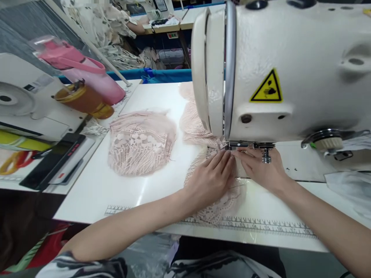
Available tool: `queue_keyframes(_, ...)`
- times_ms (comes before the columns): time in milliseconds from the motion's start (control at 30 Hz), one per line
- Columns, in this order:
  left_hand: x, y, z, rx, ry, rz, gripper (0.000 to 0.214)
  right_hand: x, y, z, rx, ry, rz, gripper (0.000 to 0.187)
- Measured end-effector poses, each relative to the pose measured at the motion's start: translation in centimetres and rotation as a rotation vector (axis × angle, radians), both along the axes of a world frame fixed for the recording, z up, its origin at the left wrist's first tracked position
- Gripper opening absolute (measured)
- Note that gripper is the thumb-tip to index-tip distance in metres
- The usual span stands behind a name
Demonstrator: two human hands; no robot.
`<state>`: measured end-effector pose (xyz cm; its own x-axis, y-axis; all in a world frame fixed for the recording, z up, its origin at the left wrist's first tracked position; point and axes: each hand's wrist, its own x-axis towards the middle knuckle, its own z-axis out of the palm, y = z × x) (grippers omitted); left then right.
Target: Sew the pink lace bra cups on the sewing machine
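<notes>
A white sewing machine (pixel 290 69) fills the upper right, its head hanging over the white table (pixel 95 185). Under the needle lies a pink lace piece (pixel 223 202). My left hand (pixel 210 179) lies flat on this lace, fingers stretched toward the presser foot (pixel 232 146). My right hand (pixel 262 168) presses the lace from the right, fingers flat and pointing left, close beside the left fingertips. Both hands sit just in front of the needle area, which the machine head partly hides.
A stack of pink lace pieces (pixel 140 141) lies left of my hands and more lace (pixel 193 123) behind the machine. A pink bottle (pixel 87 73), a brown cup (pixel 82 98) and a black control panel (pixel 55 160) sit at left. A ruler strip (pixel 246 226) lines the front edge. Another person (pixel 110 27) sits far back.
</notes>
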<state>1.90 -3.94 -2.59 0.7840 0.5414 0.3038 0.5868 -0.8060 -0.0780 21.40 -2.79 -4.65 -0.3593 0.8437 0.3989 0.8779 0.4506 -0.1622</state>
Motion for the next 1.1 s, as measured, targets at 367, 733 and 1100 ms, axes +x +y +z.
queue_keyframes(367, -1.2, 2.5, -0.5, -0.123, -0.048, -0.005, 0.039, -0.5, 0.2, 0.4, -0.119, 0.052, -0.071, 0.031)
queue_keyframes(733, -1.4, 3.1, -0.6, -0.1, -0.076, -0.022, 0.038, -0.9, 0.2, 1.5, -0.077, 0.217, -0.012, 0.028)
queue_keyframes(1100, -1.3, 3.1, -0.7, -0.095, -0.089, -0.008, 0.037, -0.2, 0.0, 1.3, -0.179, 0.052, -0.058, 0.033)
